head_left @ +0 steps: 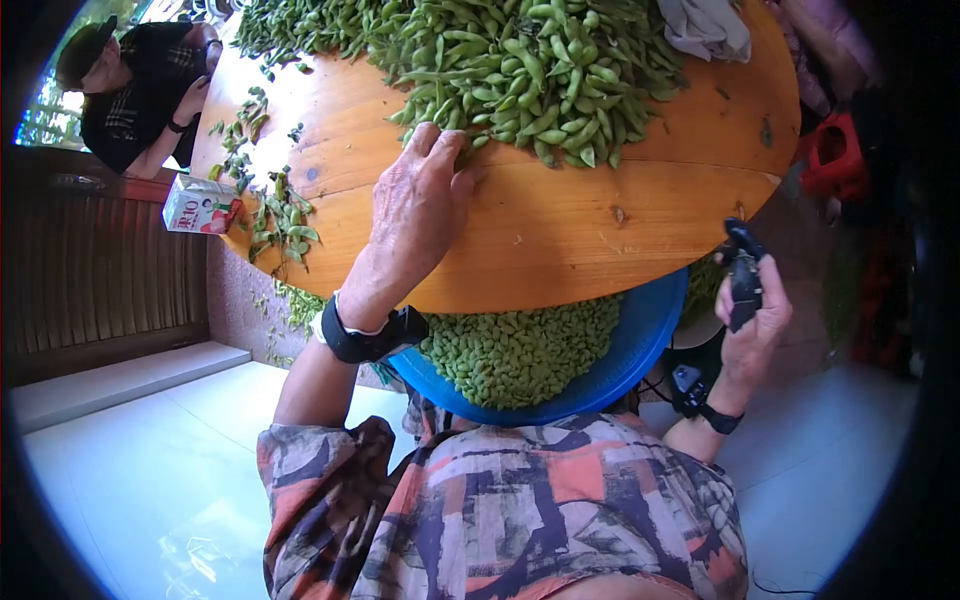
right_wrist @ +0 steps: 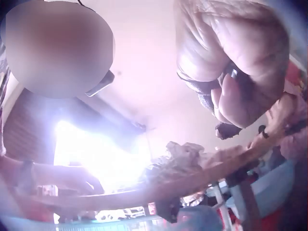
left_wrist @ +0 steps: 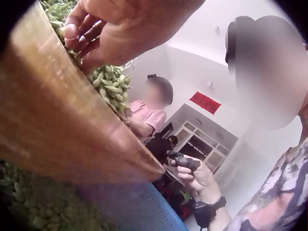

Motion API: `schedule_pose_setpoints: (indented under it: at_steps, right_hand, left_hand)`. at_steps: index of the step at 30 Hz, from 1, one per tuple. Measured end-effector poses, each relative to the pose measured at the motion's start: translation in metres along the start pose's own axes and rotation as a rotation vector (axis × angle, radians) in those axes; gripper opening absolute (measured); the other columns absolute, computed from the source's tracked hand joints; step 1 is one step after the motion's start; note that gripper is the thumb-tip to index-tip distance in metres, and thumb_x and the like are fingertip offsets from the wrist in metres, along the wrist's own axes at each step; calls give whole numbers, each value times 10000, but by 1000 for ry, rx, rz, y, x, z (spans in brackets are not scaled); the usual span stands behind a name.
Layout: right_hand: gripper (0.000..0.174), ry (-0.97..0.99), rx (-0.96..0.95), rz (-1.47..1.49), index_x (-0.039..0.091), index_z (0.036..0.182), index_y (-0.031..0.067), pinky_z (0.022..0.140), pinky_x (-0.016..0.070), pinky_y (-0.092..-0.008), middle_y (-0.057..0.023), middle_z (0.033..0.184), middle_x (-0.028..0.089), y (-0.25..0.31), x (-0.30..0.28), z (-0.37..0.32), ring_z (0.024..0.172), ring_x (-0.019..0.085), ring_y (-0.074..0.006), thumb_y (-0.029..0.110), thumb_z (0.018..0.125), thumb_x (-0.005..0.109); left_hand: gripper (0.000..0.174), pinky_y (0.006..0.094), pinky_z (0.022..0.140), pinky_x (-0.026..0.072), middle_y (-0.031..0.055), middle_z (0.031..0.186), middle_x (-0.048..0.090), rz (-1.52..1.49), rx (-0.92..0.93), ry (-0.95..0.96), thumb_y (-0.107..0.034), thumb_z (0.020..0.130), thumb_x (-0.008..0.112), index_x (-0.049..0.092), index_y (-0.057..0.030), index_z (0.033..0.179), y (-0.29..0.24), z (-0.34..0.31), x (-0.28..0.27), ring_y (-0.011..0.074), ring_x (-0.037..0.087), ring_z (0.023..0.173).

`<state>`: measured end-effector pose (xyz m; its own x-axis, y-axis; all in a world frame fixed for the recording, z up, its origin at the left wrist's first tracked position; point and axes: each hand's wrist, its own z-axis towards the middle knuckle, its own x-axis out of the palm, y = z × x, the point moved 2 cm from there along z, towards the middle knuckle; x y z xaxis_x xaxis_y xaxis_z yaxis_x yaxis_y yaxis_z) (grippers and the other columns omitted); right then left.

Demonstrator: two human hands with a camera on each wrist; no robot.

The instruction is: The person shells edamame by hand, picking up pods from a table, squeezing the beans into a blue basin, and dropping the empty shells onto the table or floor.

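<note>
My left hand [head_left: 420,200] reaches over the wooden table, its fingertips right at the near edge of a heap of green soybean pods [head_left: 530,75]. In the left wrist view, its fingers and thumb stand a little apart beside the pods [left_wrist: 113,86]. My right hand [head_left: 755,325] is off the table's right edge. Its fingers and thumb are curled round a small black object [head_left: 744,275] of unclear kind; a dark tip [right_wrist: 227,130] sticks out below the fingers in the right wrist view. Beneath the table edge, a blue basin [head_left: 655,350] holds many shelled green beans [head_left: 520,355].
The round wooden table [head_left: 560,230] spans the front. Loose pods and leaves [head_left: 285,220] lie at its left side, by a white carton [head_left: 200,205]. A pale cloth [head_left: 708,28] lies at the back right. One person [head_left: 140,95] sits left; another [left_wrist: 149,108] sits across.
</note>
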<state>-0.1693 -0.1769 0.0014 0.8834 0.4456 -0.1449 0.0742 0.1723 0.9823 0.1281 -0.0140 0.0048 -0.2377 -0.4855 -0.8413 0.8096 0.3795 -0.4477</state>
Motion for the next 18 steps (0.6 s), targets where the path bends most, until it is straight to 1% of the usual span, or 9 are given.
schedule_pose_setpoints:
  at_steps: [4,7,8,10,12,13,14,16,18]
  right_hand:
    - [260,115,34,-16,643,1080,9,511,390,-166,4,769,616,23,44,-7,579,488,-9,93,904,471]
    - [359,294,-31,-69,639,1156,12,641,458,-213,-37,797,658,23,62,-10,696,588,-83,66,858,447]
    - [382,360,19,-34,631,1183,17,704,469,-228,-58,813,670,30,70,-13,747,613,-111,45,845,455]
    - [358,448,31,47,632,1185,26,635,451,-213,-28,765,642,25,86,-13,672,580,-78,65,861,485]
    - [313,548,263,91,639,1145,14,546,412,-200,-2,707,592,28,100,-13,588,524,-43,88,879,491]
    - [274,560,366,302,620,1106,-15,472,359,-191,29,654,523,20,108,-14,526,456,-20,91,892,486]
    - [274,556,370,296,620,1106,-15,472,359,-191,29,654,523,16,113,-14,526,456,-20,91,892,486]
    - [239,667,400,531,589,1073,-41,456,352,-189,41,636,496,14,121,-15,517,440,-23,62,896,468]
    - [219,669,401,523,570,1077,-54,454,349,-184,43,643,479,16,124,-16,520,430,-23,65,914,485]
  left_hand:
    - [210,400,683,489,147,930,567,57,59,-23,-78,828,645,619,-21,1028,1,1,-1,332,609,763]
    - [207,392,676,492,153,887,575,64,65,-9,-36,819,620,623,-31,1026,0,-4,-2,329,614,761]
    - [174,363,647,491,133,862,590,-33,106,1,-18,831,603,619,-20,1004,-2,-11,-1,284,615,725]
    - [143,335,617,491,112,836,605,-144,156,21,-1,843,586,616,-9,982,-16,-26,-5,238,616,689]
    - [75,257,562,468,56,783,613,-781,-203,235,3,885,554,597,13,946,-38,-41,-7,127,573,626]
    - [28,207,527,441,23,772,606,-1064,-284,243,-19,921,572,579,7,931,-42,-48,-1,63,534,615]
    - [28,207,527,441,23,772,606,-1071,-285,246,-19,921,572,579,7,931,-47,-54,4,63,534,615]
    - [45,206,507,430,23,751,604,-1399,-469,168,-31,919,605,573,-14,946,-51,-63,11,72,537,596]
    - [79,197,489,413,24,774,607,-1392,-464,167,-35,909,630,561,-34,947,-48,-67,17,69,530,583]
